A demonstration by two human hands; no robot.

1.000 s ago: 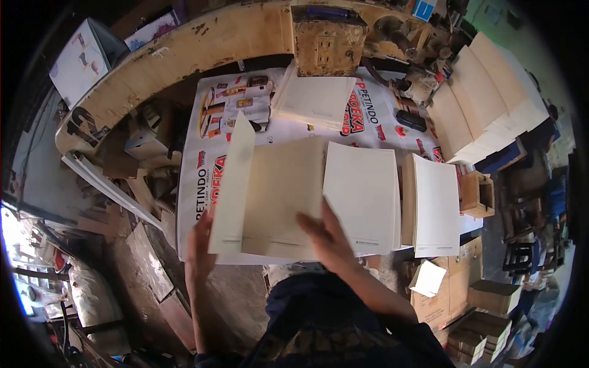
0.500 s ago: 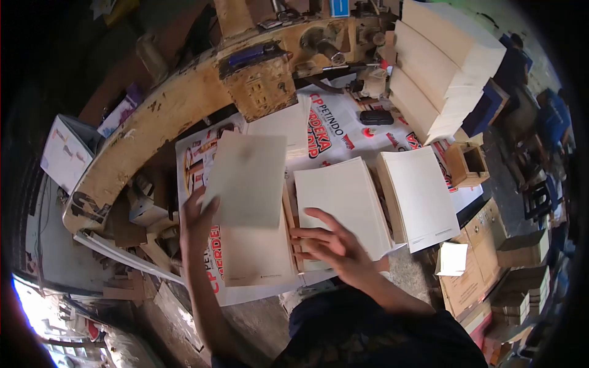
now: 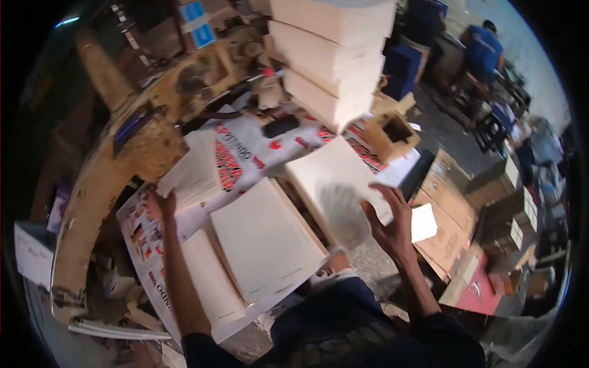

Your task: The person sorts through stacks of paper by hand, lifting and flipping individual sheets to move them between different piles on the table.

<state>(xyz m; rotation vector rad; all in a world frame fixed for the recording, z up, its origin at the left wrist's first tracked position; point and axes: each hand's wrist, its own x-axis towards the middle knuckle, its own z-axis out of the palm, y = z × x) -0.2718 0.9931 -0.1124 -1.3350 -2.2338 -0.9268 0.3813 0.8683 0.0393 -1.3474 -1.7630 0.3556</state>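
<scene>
My left hand (image 3: 161, 205) is at the near-left corner of the back pile of paper sheets (image 3: 193, 172), its fingers closed at the paper's edge. Some blur hides how many sheets it pinches. My right hand (image 3: 396, 224) hovers at the right-hand pile of white sheets (image 3: 328, 172), thumb and fingers apart, with nothing in them. A dark shadow falls on that pile. Between my arms lie the middle pile of sheets (image 3: 264, 239) and, left of it, a lower cream pile (image 3: 208, 276), partly covered by my left forearm.
A tall stack of cream paper blocks (image 3: 331, 55) stands at the back, beside an open wooden box (image 3: 392, 135). The printed banner (image 3: 236, 153) covers the table. A worn machine (image 3: 147, 147) borders the left; cardboard (image 3: 445, 214) lies right. A person in blue (image 3: 485, 49) sits far off.
My view has turned right. My left hand has carried a sheet from above the left pile to the back pile. My right hand has moved from the middle pile to the right-hand one.
</scene>
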